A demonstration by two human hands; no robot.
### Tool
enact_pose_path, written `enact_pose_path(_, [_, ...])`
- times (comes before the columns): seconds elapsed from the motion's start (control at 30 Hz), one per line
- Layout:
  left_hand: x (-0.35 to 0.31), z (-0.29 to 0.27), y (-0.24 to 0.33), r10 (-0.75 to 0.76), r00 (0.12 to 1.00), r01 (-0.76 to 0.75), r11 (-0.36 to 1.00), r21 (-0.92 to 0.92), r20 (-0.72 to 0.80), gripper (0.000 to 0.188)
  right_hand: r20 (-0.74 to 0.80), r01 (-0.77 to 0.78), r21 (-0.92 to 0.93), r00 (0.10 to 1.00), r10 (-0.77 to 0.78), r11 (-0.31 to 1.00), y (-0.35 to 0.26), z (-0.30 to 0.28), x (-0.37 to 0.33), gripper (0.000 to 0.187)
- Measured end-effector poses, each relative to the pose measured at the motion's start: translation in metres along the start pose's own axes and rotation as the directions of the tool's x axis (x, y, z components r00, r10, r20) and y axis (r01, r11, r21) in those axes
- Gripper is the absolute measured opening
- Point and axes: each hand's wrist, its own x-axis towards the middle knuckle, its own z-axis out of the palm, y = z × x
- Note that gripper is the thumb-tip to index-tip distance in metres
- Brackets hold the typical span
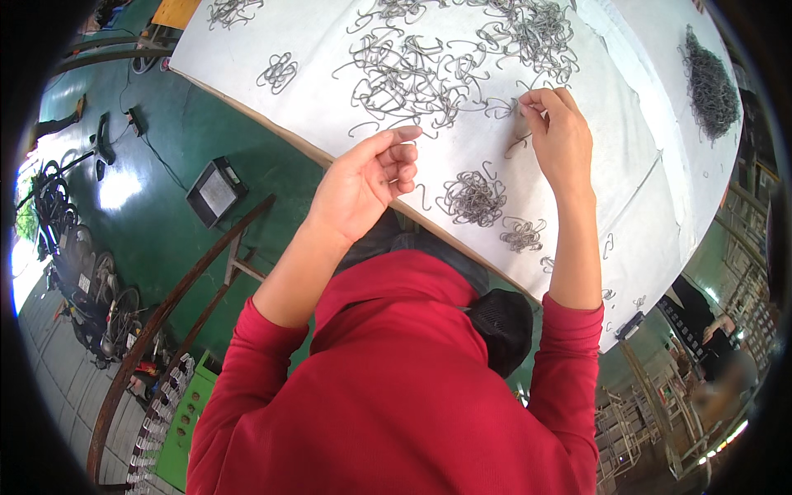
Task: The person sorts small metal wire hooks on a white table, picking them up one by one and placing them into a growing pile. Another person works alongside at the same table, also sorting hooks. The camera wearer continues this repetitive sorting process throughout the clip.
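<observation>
Many thin grey metal wire hooks lie on a white-covered table. The biggest spread is a loose tangle of hooks (404,78) in front of me. My left hand (371,177) is raised over the near table edge, fingers curled and thumb against index finger. A bit of wire shows by its fingertips, but whether it is held is unclear. My right hand (561,136) pinches a wire hook (521,106) at the tangle's right side, partly hidden by the fingers. Between my hands, nearer me, sits a compact pile of hooks (473,199), with a smaller pile (522,235) beside it.
A dense dark heap of hooks (709,87) lies at the table's far right. One small cluster (279,74) is at the left. A grey bin (217,191) stands on the green floor beyond a rusty metal rail (177,293). Another person (701,322) is at the right.
</observation>
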Motion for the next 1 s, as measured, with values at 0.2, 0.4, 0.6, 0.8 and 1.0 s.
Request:
enact_pose_path(0.2, [-0.045,0.033,0.034,0.073,0.871,-0.173,0.971,0.163,0.486,0.037,0.041,0.105,-0.054,0.994,-0.103,0.993,-0.001,0.017,0.006,0.007])
enact_pose_path(0.4, [-0.097,0.095,0.064,0.38,0.391,-0.394,0.892,-0.22,0.838,0.01,0.044,0.141,-0.138,0.99,-0.136,0.98,-0.004,0.018,0.014,0.006])
enact_pose_path(0.6, [-0.108,0.106,0.081,0.229,0.384,-0.252,0.958,-0.137,0.895,0.009,0.043,0.118,-0.027,0.992,-0.117,0.993,-0.019,0.016,0.022,0.008])
enact_pose_path(0.8, [-0.109,0.103,0.083,0.201,0.396,-0.172,0.975,-0.142,0.896,0.006,0.023,0.109,-0.024,0.994,-0.108,0.994,-0.022,0.022,0.026,0.012])
enact_pose_path(1.0, [-0.113,0.099,0.083,0.19,0.408,-0.131,0.98,-0.149,0.893,0.005,0.07,0.134,0.035,0.988,-0.136,0.99,-0.025,0.026,0.022,0.016])
